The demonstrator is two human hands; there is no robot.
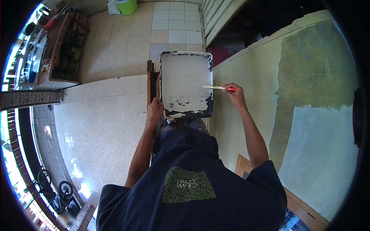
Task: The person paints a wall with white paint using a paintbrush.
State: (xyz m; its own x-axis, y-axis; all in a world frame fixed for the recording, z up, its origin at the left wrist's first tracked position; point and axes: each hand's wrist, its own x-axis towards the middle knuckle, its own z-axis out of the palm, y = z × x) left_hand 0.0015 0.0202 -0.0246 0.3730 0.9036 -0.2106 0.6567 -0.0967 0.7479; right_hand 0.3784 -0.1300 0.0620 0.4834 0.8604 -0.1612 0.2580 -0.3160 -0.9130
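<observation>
A black paint tray (210,108) stands in front of me, its inside coated with whitish paint and its rim smeared with it. My left hand (154,109) is closed at the tray's left edge, near its front corner; the fingertips are partly hidden. In my right hand (234,93) is a small paintbrush (216,87) with a red-ended handle, gripped between fingers and thumb. Its whitened bristles point left, over the tray's right rim. Whether they touch the paint I cannot tell.
A brown wooden chair part (150,82) is along the tray's left side. To the right rises a wall (246,100) with a patchy, partly white-painted area (312,150). A lime-green bucket (127,6) stands far back on the tiled floor (111,111). A cabinet (65,46) is at far left.
</observation>
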